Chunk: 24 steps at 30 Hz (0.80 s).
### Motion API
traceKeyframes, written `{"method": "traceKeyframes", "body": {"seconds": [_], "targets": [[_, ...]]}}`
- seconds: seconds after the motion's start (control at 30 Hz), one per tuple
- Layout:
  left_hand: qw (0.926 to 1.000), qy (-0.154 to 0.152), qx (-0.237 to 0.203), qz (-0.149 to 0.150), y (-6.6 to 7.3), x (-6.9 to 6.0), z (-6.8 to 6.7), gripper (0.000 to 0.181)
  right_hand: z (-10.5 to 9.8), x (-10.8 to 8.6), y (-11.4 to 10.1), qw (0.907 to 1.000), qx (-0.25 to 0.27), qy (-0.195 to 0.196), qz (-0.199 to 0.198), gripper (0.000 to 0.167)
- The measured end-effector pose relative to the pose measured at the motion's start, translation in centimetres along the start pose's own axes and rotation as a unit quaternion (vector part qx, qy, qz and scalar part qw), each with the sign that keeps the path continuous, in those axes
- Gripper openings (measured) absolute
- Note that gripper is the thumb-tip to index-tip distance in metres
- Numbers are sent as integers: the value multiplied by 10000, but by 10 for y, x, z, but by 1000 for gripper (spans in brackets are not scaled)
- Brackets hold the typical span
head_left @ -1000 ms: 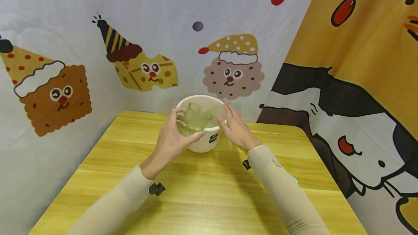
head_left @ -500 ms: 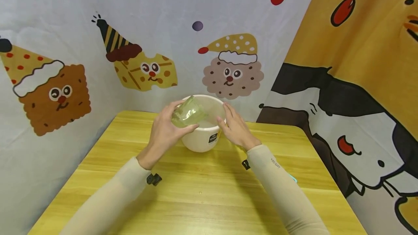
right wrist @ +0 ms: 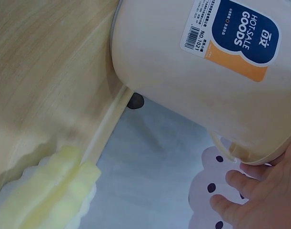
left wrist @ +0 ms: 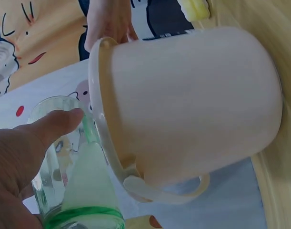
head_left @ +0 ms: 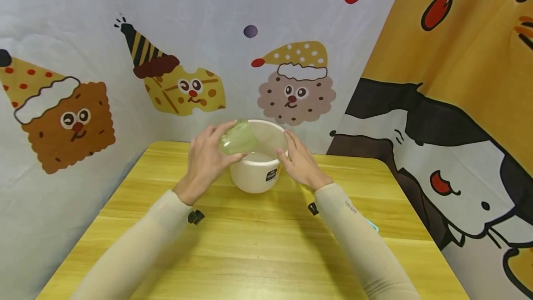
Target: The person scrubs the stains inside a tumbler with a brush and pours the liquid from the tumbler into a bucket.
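Note:
My left hand grips a clear green drinking glass, thumb on the near side and fingers behind. The glass lies tilted, its mouth toward the opening of the white bucket. In the left wrist view a pale, slanted area shows inside the glass; whether it is liquid I cannot tell. My right hand rests on the bucket's right rim with fairly straight fingers. The right wrist view shows those fingers at the rim, beside the bucket's labelled side. What lies inside the bucket is mostly hidden.
A yellow sponge with a white scalloped edge lies on the wooden table, right of the bucket. Under the right sleeve a strip of turquoise shows. A cartoon-printed curtain hangs close behind the table.
My left hand has moved left and slightly up, tipping the glass further so its mouth leans toward the bucket. The right hand and the bucket stay about where they were.

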<state>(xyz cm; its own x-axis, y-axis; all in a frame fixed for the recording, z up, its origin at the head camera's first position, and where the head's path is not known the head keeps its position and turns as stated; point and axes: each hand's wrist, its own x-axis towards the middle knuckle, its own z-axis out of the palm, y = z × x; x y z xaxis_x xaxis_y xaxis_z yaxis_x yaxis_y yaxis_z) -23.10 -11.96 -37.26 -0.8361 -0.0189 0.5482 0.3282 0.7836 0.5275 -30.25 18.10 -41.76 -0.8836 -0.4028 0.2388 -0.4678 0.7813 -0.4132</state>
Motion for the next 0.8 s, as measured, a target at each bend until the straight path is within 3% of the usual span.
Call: {"method": "traceKeyframes", "body": {"seconds": [0.4,0.8], "targets": [[9977,-105,579,338,-4,13,3,101,1,1,0,9999,100,30,4,87],[9919,-53,924,866,-6,21,4,100,3,1,1,9999,146,51,50,84]]}}
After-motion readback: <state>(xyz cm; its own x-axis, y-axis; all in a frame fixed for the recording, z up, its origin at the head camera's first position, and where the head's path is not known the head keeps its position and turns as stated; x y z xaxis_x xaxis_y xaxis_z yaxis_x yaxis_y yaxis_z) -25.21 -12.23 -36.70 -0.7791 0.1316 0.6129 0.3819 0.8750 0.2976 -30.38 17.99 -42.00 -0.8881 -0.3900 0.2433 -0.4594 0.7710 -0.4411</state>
